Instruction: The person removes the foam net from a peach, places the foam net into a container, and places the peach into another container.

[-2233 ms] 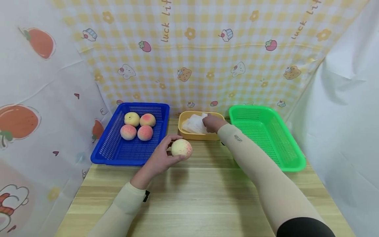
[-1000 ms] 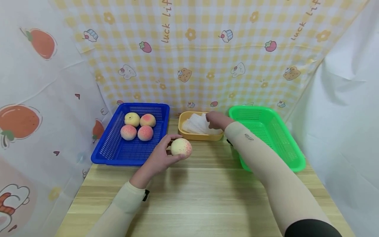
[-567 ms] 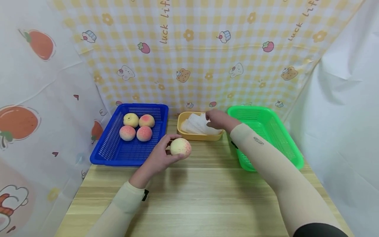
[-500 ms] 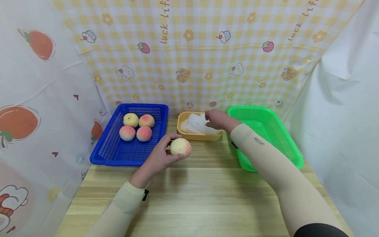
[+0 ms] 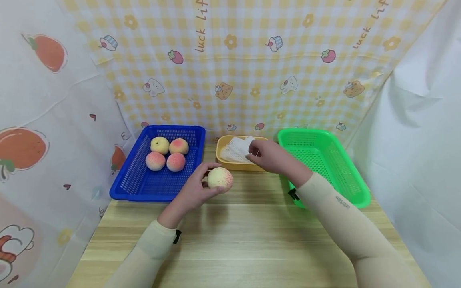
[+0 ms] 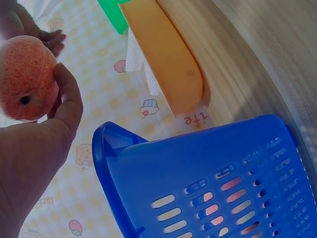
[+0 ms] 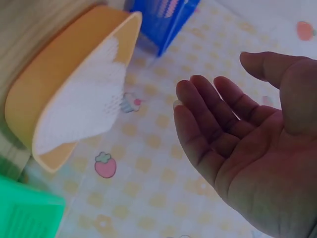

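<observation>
My left hand (image 5: pixel 194 191) holds a pale yellow and pink peach (image 5: pixel 220 180) between thumb and fingers above the table. In the left wrist view, the peach (image 6: pixel 27 74) shows a reddish side with a small dark hole. Right of it, my right hand (image 5: pixel 275 158) hovers just over the front right edge of the yellow box (image 5: pixel 239 166). White mesh netting (image 5: pixel 235 149) lies bunched in that box. In the right wrist view, my right hand (image 7: pixel 257 144) has loosely bent, parted fingers with nothing between them, apart from the netting (image 7: pixel 89 94).
On the left stands a blue basket (image 5: pixel 144 197) with several peaches (image 5: pixel 175 162) grouped inside. A green basket (image 5: pixel 354 188) stands to the right, partly behind the right forearm. The wooden table (image 5: pixel 223 248) meets a checked cloth backdrop (image 5: pixel 245 68) at the back.
My right hand, earlier above the netting with its fingers hidden, has drawn nearer and lower, with thumb and fingers parted. The netting's right part has shifted. My left hand holds the peach in place.
</observation>
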The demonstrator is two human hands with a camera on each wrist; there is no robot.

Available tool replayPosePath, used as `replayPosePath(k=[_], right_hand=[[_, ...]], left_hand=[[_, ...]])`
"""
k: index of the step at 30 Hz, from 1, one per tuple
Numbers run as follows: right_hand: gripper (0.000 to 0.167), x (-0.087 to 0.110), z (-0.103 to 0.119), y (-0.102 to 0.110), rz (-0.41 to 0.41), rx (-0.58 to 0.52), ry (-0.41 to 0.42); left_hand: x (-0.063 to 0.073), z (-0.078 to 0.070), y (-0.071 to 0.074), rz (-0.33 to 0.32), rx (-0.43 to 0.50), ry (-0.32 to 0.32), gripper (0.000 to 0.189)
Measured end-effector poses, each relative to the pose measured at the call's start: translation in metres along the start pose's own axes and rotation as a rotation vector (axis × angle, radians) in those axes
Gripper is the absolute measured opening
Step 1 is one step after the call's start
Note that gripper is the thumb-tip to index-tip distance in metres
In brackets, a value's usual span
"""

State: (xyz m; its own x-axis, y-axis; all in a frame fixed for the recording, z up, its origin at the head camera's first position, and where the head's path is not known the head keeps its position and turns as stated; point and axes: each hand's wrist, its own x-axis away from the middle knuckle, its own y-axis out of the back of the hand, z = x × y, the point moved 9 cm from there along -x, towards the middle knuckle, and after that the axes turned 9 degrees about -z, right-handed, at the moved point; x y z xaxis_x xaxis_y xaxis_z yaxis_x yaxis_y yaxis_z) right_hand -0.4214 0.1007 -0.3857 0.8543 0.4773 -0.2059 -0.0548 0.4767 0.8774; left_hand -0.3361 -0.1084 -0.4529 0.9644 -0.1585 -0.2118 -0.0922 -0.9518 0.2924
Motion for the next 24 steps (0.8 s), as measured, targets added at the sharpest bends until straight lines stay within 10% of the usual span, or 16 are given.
replayPosePath(k=[24], right_hand=[[0.012,0.077,-0.005,-0.024,-0.174,-0.298,0.071]], left_hand=[[0.002,0.004,0.004,-0.009,-0.008,0.001,0.068]])
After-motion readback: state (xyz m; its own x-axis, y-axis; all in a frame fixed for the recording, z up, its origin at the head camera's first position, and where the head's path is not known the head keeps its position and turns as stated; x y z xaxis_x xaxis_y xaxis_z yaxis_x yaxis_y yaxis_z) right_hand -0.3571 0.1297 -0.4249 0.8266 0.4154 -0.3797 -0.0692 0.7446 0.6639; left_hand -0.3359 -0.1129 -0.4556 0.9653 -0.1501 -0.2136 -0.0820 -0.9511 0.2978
